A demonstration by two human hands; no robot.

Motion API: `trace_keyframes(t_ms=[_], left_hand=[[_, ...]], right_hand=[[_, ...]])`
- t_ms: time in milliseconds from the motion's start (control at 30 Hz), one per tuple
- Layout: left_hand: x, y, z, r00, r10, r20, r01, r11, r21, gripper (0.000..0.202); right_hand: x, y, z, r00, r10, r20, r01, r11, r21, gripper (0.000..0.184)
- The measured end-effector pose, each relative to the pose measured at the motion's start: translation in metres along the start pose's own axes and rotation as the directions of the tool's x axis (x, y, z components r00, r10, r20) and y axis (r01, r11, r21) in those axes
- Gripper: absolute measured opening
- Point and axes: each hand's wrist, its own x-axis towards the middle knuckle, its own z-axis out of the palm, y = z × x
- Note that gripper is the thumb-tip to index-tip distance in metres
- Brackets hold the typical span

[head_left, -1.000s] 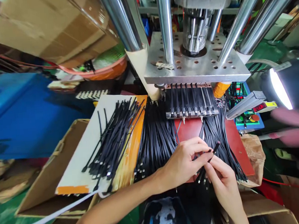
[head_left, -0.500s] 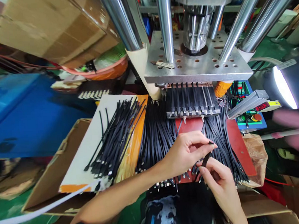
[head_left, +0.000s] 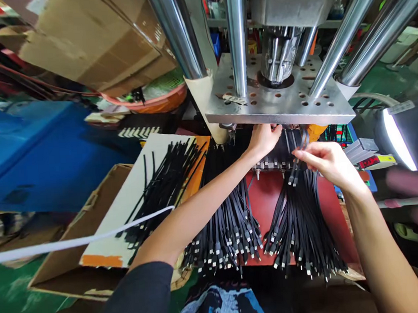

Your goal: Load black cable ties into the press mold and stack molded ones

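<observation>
My left hand (head_left: 265, 139) reaches onto the black slotted fixture (head_left: 272, 164) beneath the press plate. Its fingers are curled together, with their tips partly hidden by the plate's edge, so what they hold cannot be made out. Just right of it, my right hand (head_left: 322, 160) pinches black cables (head_left: 294, 172) between thumb and fingers, their metal-tipped plugs hanging down. Plugs show in a row along the fixture's front edge. Below lie two bundles of flat black cables, a left bundle (head_left: 228, 222) and a right bundle (head_left: 307, 226), on a red mat (head_left: 264, 195).
Above my hands is the steel press plate (head_left: 280, 108) with its upright rods (head_left: 237, 45). A white board (head_left: 108, 225) bearing more black cables lies at left, over a cardboard box (head_left: 55, 267). A lit lamp (head_left: 399, 138) and a blurred pink fan (head_left: 415, 185) stand at right.
Both hands moved from above the mat, where they held a short black piece together, up to the fixture. They are now apart, my left under the plate, my right on cables at the fixture's right.
</observation>
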Motion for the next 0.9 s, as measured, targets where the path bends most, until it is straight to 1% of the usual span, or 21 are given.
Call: trace_keyframes(t_ms=[33,67,100,133,167,200,233,267,300,333,400,467,533,600,667,700,767,833,867,900], left_hand=[[-0.005,-0.002,-0.003,1.0,0.005,-0.013,-0.005,1.0,-0.027,0.017],[-0.013,-0.003,-0.007,0.999,0.051,-0.009,-0.052,0.997,-0.05,0.018],[-0.024,-0.004,-0.012,0.991,0.136,0.014,-0.135,0.989,-0.064,0.024],[-0.035,-0.006,-0.017,0.965,0.256,0.054,-0.253,0.966,-0.058,0.03],[-0.046,-0.007,-0.023,0.913,0.39,0.118,-0.39,0.92,-0.021,0.035],[-0.056,-0.008,-0.028,0.839,0.503,0.206,-0.521,0.853,0.039,0.037],[-0.064,-0.009,-0.032,0.759,0.577,0.3,-0.628,0.771,0.105,0.037],[-0.07,-0.009,-0.035,0.694,0.61,0.382,-0.701,0.692,0.17,0.037],[-0.074,-0.009,-0.037,0.655,0.612,0.442,-0.743,0.63,0.228,0.036],[-0.076,-0.008,-0.037,0.64,0.602,0.478,-0.76,0.586,0.28,0.037],[-0.077,-0.004,-0.034,0.643,0.569,0.512,-0.763,0.536,0.362,0.038],[-0.078,0.001,-0.03,0.654,0.535,0.535,-0.756,0.492,0.433,0.037],[-0.08,0.006,-0.025,0.671,0.505,0.543,-0.742,0.455,0.493,0.037],[-0.085,0.01,-0.019,0.698,0.484,0.527,-0.716,0.457,0.528,0.045],[-0.092,0.013,-0.011,0.735,0.463,0.495,-0.678,0.485,0.553,0.051],[-0.096,0.014,-0.006,0.759,0.447,0.473,-0.65,0.496,0.576,0.051],[-0.104,0.016,0.004,0.811,0.409,0.419,-0.582,0.494,0.645,0.048],[-0.112,0.019,0.013,0.847,0.373,0.379,-0.526,0.48,0.702,0.05],[-0.116,0.021,0.016,0.855,0.357,0.376,-0.513,0.481,0.711,0.053],[-0.118,0.023,0.018,0.859,0.343,0.38,-0.509,0.494,0.705,0.057]], right_hand=[[0.016,0.006,0.0,1.0,-0.012,0.006,0.012,1.0,0.003,0.053],[0.03,0.012,0.001,1.0,-0.025,0.017,0.025,1.0,0.01,0.053],[0.041,0.018,0.002,0.999,-0.04,0.031,0.039,0.999,0.022,0.054],[0.05,0.023,0.003,0.998,-0.055,0.044,0.053,0.998,0.036,0.055],[0.057,0.028,0.004,0.996,-0.065,0.055,0.062,0.997,0.048,0.056],[0.063,0.032,0.004,0.995,-0.071,0.07,0.067,0.996,0.053,0.056],[0.068,0.035,0.003,0.993,-0.073,0.092,0.068,0.996,0.051,0.056],[0.072,0.037,0.003,0.991,-0.071,0.113,0.066,0.997,0.044,0.055],[0.074,0.039,0.002,0.99,-0.065,0.126,0.06,0.997,0.037,0.054],[0.076,0.04,0.002,0.99,-0.058,0.128,0.055,0.998,0.03,0.053],[0.076,0.043,0.003,0.994,-0.057,0.09,0.056,0.998,0.019,0.051],[0.072,0.046,0.005,0.997,-0.081,0.013,0.08,0.997,0.018,0.048],[0.069,0.051,0.007,0.994,-0.096,-0.048,0.099,0.993,0.059,0.041],[0.067,0.055,0.008,0.993,-0.086,-0.075,0.095,0.989,0.117,0.041],[0.068,0.058,0.01,0.993,-0.075,-0.087,0.086,0.989,0.124,0.044],[0.068,0.058,0.011,0.991,-0.077,-0.107,0.086,0.992,0.09,0.042],[0.063,0.056,0.014,0.975,-0.094,-0.199,0.091,0.996,-0.023,0.035],[0.049,0.051,0.015,0.946,-0.154,-0.287,0.107,0.979,-0.171,0.031],[0.038,0.048,0.015,0.938,-0.198,-0.285,0.126,0.959,-0.252,0.031],[0.026,0.045,0.015,0.941,-0.232,-0.247,0.141,0.931,-0.337,0.033]])
